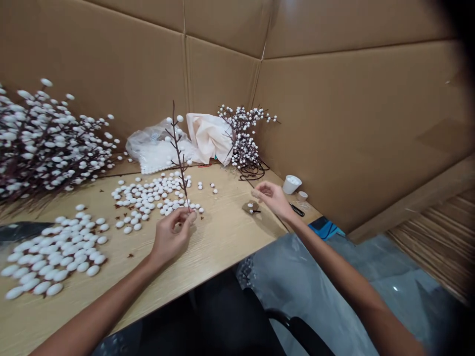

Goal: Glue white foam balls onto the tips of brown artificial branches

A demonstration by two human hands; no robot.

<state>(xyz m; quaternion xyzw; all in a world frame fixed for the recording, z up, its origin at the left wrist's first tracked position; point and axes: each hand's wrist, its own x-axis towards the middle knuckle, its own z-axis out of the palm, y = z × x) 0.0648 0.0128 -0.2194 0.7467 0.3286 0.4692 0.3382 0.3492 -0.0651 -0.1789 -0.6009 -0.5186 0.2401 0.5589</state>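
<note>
My left hand (174, 232) pinches the thin lower end of a dark brown artificial twig (178, 153) and holds it upright above the table. A few white berries sit near the twig's top, while its lower side stems look bare. To the right, my right hand (274, 198) is raised with fingertips pressed together; whatever lies between them is too small to make out. Below it a small brown patch (252, 208) carries white blobs and a dark stick. Loose white berries (156, 190) are spread behind the twig, and larger white ones (55, 257) lie at left.
Bundles of berried branches stand at far left (48, 138) and back right (245, 138). A clear plastic bag (152, 148) and a pale cloth-like bag (210, 136) lie by the cardboard wall (352, 128). A white cup (291, 184) and a black pen-like tool (297, 210) are near the right edge.
</note>
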